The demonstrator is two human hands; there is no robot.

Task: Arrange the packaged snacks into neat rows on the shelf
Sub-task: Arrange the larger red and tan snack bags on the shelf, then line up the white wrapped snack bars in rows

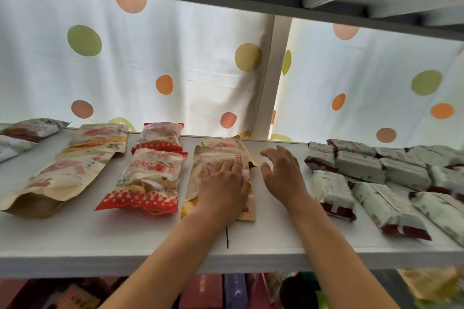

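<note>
A beige paper snack pouch (209,158) lies lengthwise at the middle of the white shelf (125,241), with another pouch under or behind it. My left hand (223,188) presses flat on this pouch with straight fingers. My right hand (282,174) hovers just right of the pouch, fingers spread and loosely bent, holding nothing. To the left lie two red-and-white dotted snack bags (148,178) one behind the other, then a row of overlapping beige pouches (72,170).
Several pale green and dark red wrapped packs (361,165) lie in rows on the shelf's right side. More bags (30,130) sit at the far left. A dotted white curtain (175,57) hangs behind. An upper shelf is overhead; boxes fill the shelf below.
</note>
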